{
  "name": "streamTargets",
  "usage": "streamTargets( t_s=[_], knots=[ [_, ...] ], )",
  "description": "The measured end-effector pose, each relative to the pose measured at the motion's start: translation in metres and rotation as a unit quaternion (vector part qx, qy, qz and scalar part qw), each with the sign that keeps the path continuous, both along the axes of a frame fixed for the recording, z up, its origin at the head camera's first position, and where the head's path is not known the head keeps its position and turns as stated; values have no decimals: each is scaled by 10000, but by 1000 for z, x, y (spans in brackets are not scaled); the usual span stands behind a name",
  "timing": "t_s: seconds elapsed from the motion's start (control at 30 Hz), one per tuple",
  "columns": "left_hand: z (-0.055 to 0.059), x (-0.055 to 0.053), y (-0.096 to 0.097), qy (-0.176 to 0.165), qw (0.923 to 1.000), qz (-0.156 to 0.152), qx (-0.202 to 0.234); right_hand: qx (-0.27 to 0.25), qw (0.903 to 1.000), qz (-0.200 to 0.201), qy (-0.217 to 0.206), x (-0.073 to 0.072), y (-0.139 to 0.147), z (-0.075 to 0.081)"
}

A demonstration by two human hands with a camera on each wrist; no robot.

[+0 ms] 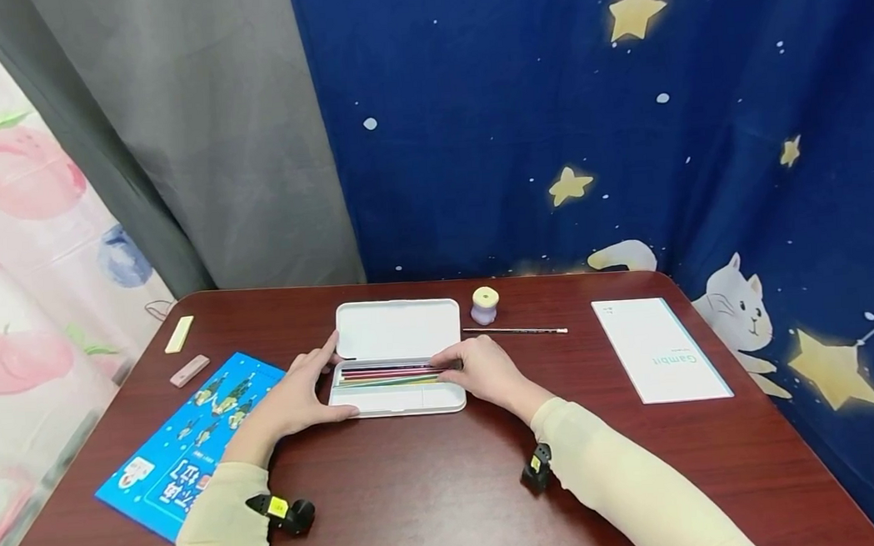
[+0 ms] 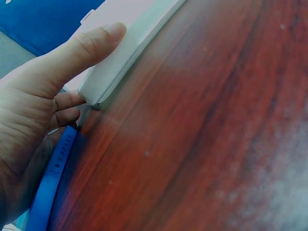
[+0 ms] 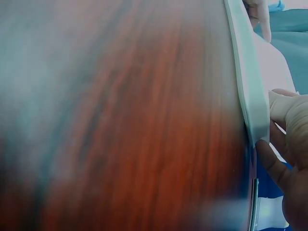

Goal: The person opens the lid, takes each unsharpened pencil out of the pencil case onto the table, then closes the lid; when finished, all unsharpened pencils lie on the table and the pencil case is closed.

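A white pencil case lies with its lid tipped back, holding several colored pencils in its long compartment. My left hand grips the case's left end, thumb on the front rim. In the left wrist view, that thumb lies over the case's top and the other fingers curl by its corner. At the right end, my right hand reaches into the compartment and pinches pencil ends between thumb and fingers. The right wrist view shows the right hand's fingers around the case's end.
Behind the case stand a small yellow-and-purple sharpener-like object and a dark pencil. A blue booklet lies partly under the left forearm. Two erasers, one cream and one pinkish, lie left; a white notebook lies right.
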State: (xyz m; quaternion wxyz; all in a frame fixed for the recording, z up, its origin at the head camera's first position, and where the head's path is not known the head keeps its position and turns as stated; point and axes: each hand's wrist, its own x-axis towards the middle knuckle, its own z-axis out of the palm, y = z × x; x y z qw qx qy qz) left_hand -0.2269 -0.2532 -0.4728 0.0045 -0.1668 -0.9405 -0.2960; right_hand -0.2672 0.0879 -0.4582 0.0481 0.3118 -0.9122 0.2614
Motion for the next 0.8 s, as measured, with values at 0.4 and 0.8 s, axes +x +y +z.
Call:
streamTargets(
  t_s=[0.4, 0.8],
  knots=[
    [1, 0, 0, -24, 10000, -26, -16, 155, 9983, 297, 482, -2, -4, -2],
    [-1, -1, 1, -21, 10000, -10, 21, -192, 9979, 104, 612, -1, -1, 1]
  ],
)
